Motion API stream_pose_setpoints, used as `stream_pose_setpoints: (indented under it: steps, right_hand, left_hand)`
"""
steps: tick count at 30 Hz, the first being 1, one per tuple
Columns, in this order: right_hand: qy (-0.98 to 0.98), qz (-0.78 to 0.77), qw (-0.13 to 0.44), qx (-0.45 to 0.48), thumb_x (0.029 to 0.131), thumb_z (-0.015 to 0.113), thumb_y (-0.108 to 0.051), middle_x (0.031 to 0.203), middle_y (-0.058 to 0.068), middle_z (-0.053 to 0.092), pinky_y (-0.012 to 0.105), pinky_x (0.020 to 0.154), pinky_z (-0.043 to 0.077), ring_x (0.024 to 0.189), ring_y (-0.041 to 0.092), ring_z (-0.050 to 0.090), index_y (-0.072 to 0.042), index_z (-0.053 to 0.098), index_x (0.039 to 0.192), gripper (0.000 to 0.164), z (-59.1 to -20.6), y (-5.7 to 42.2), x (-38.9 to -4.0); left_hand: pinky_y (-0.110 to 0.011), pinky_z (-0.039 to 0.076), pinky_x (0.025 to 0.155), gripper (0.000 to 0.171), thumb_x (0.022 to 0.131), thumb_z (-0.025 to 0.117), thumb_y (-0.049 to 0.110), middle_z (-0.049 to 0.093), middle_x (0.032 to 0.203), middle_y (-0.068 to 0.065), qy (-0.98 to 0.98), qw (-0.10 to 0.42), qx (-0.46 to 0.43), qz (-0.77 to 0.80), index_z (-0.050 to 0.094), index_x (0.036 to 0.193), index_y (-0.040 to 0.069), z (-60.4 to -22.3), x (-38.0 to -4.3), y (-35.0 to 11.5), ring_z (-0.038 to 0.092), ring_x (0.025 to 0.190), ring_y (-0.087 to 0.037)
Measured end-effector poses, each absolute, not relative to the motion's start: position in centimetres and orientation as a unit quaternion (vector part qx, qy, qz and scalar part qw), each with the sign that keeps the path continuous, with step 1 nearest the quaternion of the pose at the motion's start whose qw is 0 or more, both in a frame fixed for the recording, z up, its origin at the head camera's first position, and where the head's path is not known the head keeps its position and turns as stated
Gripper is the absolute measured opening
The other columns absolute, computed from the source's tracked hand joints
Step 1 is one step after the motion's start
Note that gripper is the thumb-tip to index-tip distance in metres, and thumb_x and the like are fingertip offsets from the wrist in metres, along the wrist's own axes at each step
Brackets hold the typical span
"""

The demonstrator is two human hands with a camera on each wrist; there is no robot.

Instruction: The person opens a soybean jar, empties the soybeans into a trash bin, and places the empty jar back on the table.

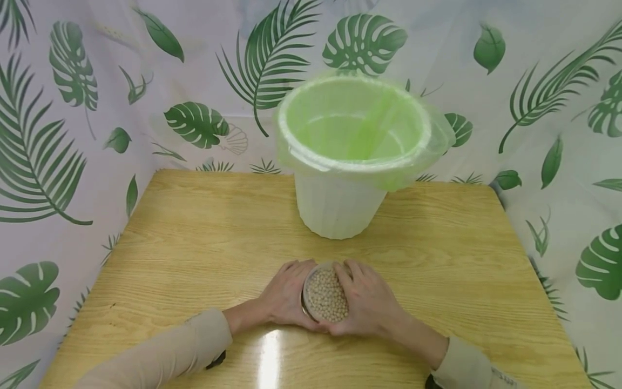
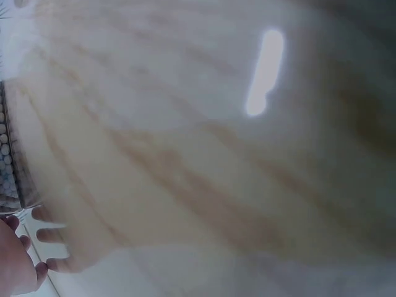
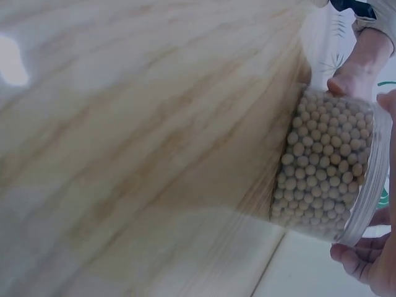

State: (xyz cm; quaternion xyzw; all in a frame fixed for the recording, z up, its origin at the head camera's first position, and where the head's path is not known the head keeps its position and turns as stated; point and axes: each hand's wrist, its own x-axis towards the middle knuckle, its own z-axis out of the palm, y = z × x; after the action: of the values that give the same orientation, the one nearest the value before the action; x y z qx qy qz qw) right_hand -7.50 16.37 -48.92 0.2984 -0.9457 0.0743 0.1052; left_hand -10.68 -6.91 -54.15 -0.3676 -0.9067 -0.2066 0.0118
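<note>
Both of my hands are wrapped around a clear jar (image 3: 372, 154) filled with pale round dried beans (image 1: 326, 296) near the middle of the table. My left hand (image 1: 288, 294) grips its left side. Holding the opposite side, my right hand (image 1: 367, 300) has its fingers over part of the rim. The right wrist view shows the jar upright with its base at the tabletop. A thick clear band circles its top; whether a lid covers it, I cannot tell. In the left wrist view only a sliver of the jar (image 2: 8, 161) shows.
Behind the jar stands a white bucket (image 1: 337, 208) lined with a green plastic bag (image 1: 320, 135) folded over its rim. Everything rests on a wood-grain table (image 1: 209, 243). Leaf-patterned sheets (image 1: 194, 70) hang around the back and both sides.
</note>
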Motion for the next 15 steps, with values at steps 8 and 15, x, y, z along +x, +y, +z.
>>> stream_pose_setpoints:
  steps: [8, 15]
  right_hand:
    - [-0.916, 0.073, 0.076, 0.388, 0.063, 0.081, -0.079, 0.135, 0.020, 0.063, 0.051, 0.107, 0.058, 0.123, 0.035, 0.066, -0.004, 0.055, 0.145, 0.115, -48.4, 17.4, -9.0]
    - [-0.887, 0.069, 0.069, 0.452, 0.063, 0.080, -0.076, 0.140, 0.018, 0.061, 0.048, 0.107, 0.058, 0.126, 0.032, 0.064, -0.005, 0.052, 0.148, 0.115, -48.4, 18.1, -10.7]
  left_hand:
    - [-0.052, 0.045, 0.122, 0.123, 0.059, 0.088, 0.077, 0.061, 0.148, -0.007, -0.904, 0.003, -0.372, -0.212, 0.044, 0.153, 0.011, -54.1, -10.9, -7.1, 0.058, 0.140, -0.027]
    - [-0.051, 0.046, 0.121, 0.124, 0.057, 0.087, 0.080, 0.063, 0.140, -0.003, -0.902, 0.011, -0.376, -0.210, 0.045, 0.151, 0.012, -54.2, -11.0, -7.0, 0.060, 0.134, -0.023]
